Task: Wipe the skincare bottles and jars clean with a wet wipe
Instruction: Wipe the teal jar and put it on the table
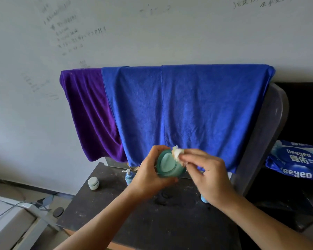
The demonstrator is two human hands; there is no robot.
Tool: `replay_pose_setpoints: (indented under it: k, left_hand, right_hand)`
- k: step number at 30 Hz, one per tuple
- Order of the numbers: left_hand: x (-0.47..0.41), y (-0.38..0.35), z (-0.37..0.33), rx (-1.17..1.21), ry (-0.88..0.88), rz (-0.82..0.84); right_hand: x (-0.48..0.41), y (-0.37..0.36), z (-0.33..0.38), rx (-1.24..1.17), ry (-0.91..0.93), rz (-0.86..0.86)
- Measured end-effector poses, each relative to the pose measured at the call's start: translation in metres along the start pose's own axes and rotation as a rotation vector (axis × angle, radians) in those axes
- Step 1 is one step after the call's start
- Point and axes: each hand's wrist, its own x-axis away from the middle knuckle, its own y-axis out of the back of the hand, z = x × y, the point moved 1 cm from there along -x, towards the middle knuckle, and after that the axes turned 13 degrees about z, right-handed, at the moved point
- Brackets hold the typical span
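Teal jar (167, 166), left hand (148, 177); wipe (177, 152), right hand (209, 175)

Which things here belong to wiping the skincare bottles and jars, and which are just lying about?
Part of the job:
- left hand holding the teal jar
- right hand pinching the wet wipe
- pale jar and pump bottle on the table
- wipes pack

Just lying about:
- blue towel
- purple towel
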Motion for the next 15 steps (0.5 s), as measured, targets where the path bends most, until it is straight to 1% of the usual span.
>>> replay_pose_setpoints:
  k: [1, 2, 4, 5, 6, 8, 11, 15]
  left_hand:
    - [0.002, -0.002, -0.001, -0.042, -0.022, -0.032]
    - [0.004, -0.003, -0.002, -0.108, -0.051, -0.070]
    - [0.009, -0.003, 0.000, -0.260, -0.120, -0.135]
    - [0.011, -0.004, 0.001, -0.306, -0.144, -0.152]
    - [0.013, -0.005, 0.002, -0.332, -0.158, -0.168]
    - [0.014, -0.006, 0.003, -0.376, -0.180, -0.183]
    - [0.011, -0.007, 0.004, -0.452, -0.234, -0.173]
    - [0.014, 0.001, 0.009, -0.495, -0.242, -0.155]
  right_hand:
    - [0.002, -0.004, -0.004, 0.019, -0.010, 0.020]
    - [0.001, -0.005, -0.010, 0.010, -0.068, 0.038]
    - [0.000, 0.001, -0.022, -0.116, -0.269, 0.104]
    - [-0.001, 0.006, -0.027, -0.183, -0.339, 0.120]
    - [-0.004, 0.010, -0.027, -0.235, -0.357, 0.110]
    - [-0.013, 0.014, -0.021, -0.267, -0.319, 0.092]
    - [-0.023, 0.009, 0.003, -0.270, -0.225, 0.160]
    - [-0.006, 0.009, 0.024, -0.082, -0.004, 0.227]
